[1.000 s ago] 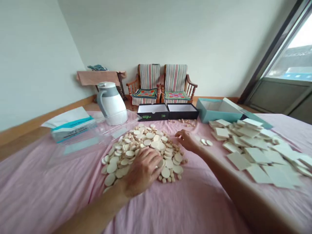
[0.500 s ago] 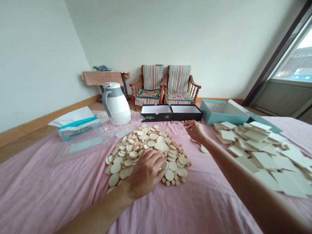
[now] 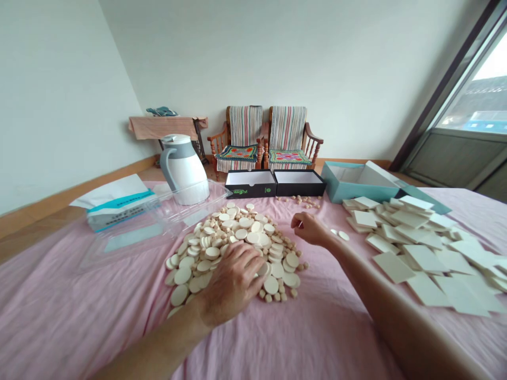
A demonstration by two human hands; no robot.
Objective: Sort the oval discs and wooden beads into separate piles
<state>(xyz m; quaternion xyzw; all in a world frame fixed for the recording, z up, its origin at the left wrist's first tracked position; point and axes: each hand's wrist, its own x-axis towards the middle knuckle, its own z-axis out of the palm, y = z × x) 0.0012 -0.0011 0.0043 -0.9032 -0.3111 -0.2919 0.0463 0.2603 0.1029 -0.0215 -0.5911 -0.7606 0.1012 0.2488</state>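
Note:
A heap of cream round discs [image 3: 233,237] mixed with small tan beads lies on the pink tablecloth [image 3: 297,338]. My left hand [image 3: 233,279] lies palm down on the near side of the heap, fingers bent over the discs. My right hand [image 3: 311,228] hovers at the heap's right edge with fingers curled in a pinch; what it holds, if anything, is too small to make out. Two loose discs [image 3: 339,234] lie just right of it. A small group of beads [image 3: 303,200] sits in front of the black boxes.
A spread of cream square tiles [image 3: 415,237] covers the right side. Two open black boxes [image 3: 275,183] and a teal box [image 3: 352,179] stand at the back. A white jug [image 3: 184,169], a clear plastic tray [image 3: 158,221] and a tissue pack [image 3: 119,203] are at left.
My right hand reached out to the beads near the black boxes, then drew back to the heap's right edge. My left hand stayed on the discs.

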